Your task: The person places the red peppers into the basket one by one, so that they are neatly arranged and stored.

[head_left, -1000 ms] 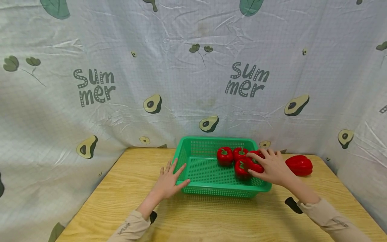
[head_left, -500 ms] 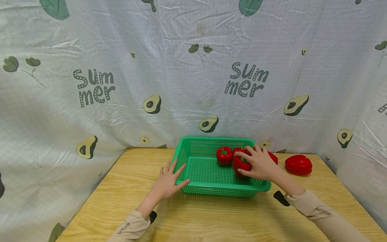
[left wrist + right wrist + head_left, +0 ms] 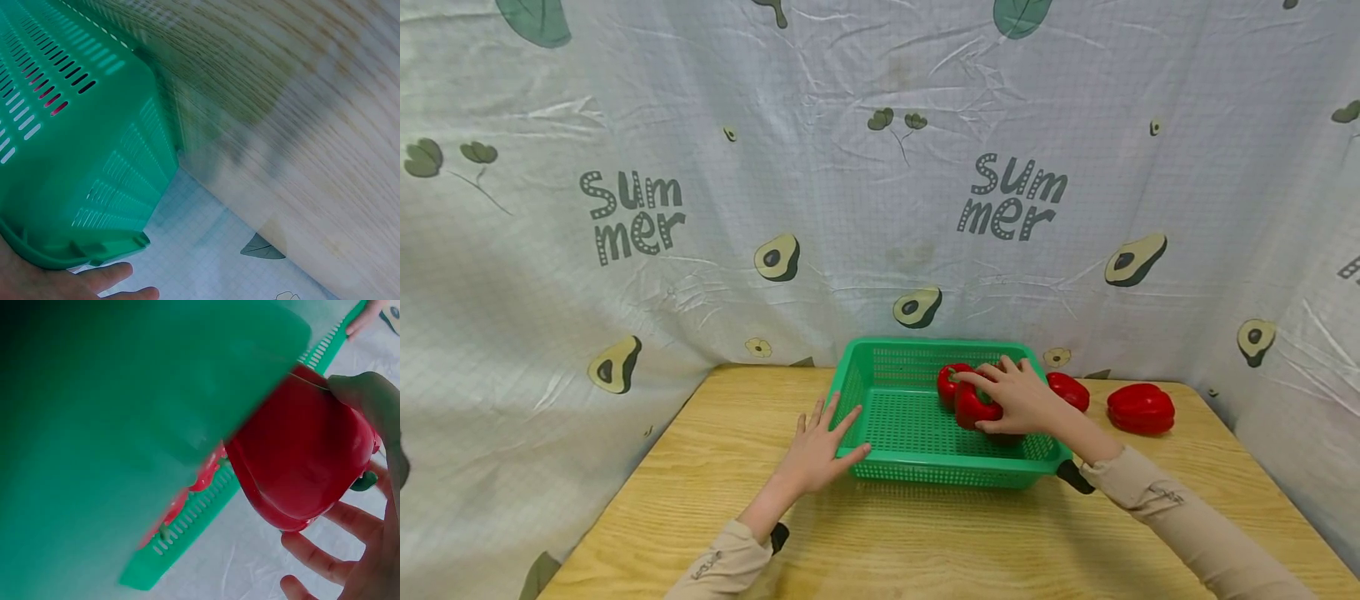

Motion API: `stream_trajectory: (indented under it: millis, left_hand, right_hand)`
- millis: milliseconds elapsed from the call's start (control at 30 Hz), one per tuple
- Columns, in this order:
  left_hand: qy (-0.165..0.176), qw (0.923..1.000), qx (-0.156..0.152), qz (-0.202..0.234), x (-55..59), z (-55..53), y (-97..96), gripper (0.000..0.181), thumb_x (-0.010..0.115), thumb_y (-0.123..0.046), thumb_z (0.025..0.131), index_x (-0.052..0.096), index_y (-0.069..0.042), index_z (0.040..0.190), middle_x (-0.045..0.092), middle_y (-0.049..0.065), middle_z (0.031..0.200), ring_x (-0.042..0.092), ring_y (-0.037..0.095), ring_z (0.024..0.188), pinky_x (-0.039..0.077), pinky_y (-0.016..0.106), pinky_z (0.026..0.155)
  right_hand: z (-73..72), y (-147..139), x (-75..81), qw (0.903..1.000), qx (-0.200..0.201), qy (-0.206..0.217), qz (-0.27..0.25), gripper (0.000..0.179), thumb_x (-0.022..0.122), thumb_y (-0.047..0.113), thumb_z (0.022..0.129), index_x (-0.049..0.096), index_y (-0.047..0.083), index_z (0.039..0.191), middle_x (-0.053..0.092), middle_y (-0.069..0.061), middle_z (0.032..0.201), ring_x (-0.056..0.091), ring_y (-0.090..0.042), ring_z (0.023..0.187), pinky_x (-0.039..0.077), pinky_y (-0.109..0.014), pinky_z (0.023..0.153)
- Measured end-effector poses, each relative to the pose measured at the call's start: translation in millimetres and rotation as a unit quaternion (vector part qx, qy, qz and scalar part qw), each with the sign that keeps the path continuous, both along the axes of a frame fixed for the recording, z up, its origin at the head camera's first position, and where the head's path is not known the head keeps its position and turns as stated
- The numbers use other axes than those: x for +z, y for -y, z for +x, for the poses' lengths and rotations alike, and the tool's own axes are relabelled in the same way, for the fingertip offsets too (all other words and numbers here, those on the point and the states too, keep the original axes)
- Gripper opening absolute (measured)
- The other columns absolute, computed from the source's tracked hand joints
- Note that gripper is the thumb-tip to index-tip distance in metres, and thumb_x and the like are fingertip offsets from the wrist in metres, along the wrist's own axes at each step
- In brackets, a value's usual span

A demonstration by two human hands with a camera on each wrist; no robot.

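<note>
My right hand [image 3: 1018, 402] grips a red bell pepper [image 3: 974, 410] over the green plastic basket [image 3: 955, 461]. In the right wrist view, the thumb and fingers close around this bell pepper [image 3: 300, 450], its green stem toward the palm. Inside the basket, another red bell pepper [image 3: 951, 379] stands just behind the held one. More peppers there are mostly hidden under the right hand. On the basket's left rim, my left hand [image 3: 816, 457] rests with fingers spread. The left wrist view shows those fingers [image 3: 109, 275] at the basket's edge.
Two more red bell peppers lie on the wooden table [image 3: 925, 542] right of the basket, a nearer one [image 3: 1069, 392] beside its wall and another [image 3: 1141, 409] farther right. A patterned curtain [image 3: 842, 183] hangs behind the table and along both sides.
My right hand has moved left over the basket with the bell pepper in its grip, uncovering a pepper on the table to the right. The left hand has stayed in place.
</note>
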State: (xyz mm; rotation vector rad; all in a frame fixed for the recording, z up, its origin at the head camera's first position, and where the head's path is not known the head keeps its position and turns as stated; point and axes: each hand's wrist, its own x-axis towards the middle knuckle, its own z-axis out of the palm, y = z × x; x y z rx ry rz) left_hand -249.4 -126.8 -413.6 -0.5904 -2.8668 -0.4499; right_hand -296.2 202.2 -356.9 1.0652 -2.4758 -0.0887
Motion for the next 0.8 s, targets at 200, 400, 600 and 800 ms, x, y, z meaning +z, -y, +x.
stream_trajectory:
  millis: [200, 400, 600, 800]
  left_hand:
    - [-0.007, 1.0, 0.001, 0.002, 1.4, 0.6, 0.0, 0.064, 0.045, -0.054, 0.086, 0.031, -0.022, 0.14, 0.014, 0.018, 0.149, 0.011, 0.042, 0.135, 0.018, 0.064, 0.1]
    - [-0.005, 1.0, 0.002, -0.001, 1.0, 0.9, -0.6, 0.064, 0.044, -0.054, 0.086, 0.031, -0.022, 0.14, 0.014, 0.018, 0.149, 0.011, 0.042, 0.135, 0.018, 0.064, 0.1]
    - [-0.002, 1.0, 0.003, -0.003, 0.5, -0.1, -0.4, 0.065, 0.044, -0.054, 0.086, 0.029, -0.023, 0.141, 0.012, 0.018, 0.149, 0.01, 0.041, 0.136, 0.017, 0.064, 0.101]
    - [0.002, 1.0, 0.001, -0.001, 0.9, 0.9, -0.5, 0.065, 0.045, -0.053, 0.086, 0.028, -0.023, 0.141, 0.012, 0.018, 0.149, 0.01, 0.041, 0.136, 0.017, 0.064, 0.101]
  right_hand:
    - [0.4, 2, 3.2, 0.999, -0.018, 0.028, 0.028, 0.074, 0.07, 0.05, 0.067, 0.045, 0.012, 0.126, 0.058, -0.004, 0.11, 0.042, -0.022, 0.088, 0.031, -0.034, 0.064]
    - [0.6, 6, 10.7, 0.9975, -0.02, 0.041, 0.053, 0.072, 0.069, 0.052, 0.067, 0.048, 0.01, 0.122, 0.059, -0.004, 0.109, 0.043, -0.023, 0.086, 0.03, -0.033, 0.063]
    - [-5.4, 12, 14.9, 0.9961, -0.008, 0.055, 0.069, 0.071, 0.069, 0.05, 0.068, 0.048, 0.01, 0.122, 0.057, -0.003, 0.109, 0.041, -0.021, 0.082, 0.027, -0.032, 0.061]
    - [-15.4, 19, 9.6, 0.9918, -0.013, 0.085, 0.095, 0.076, 0.07, 0.049, 0.068, 0.045, 0.005, 0.125, 0.054, -0.009, 0.116, 0.042, -0.025, 0.089, 0.033, -0.039, 0.067]
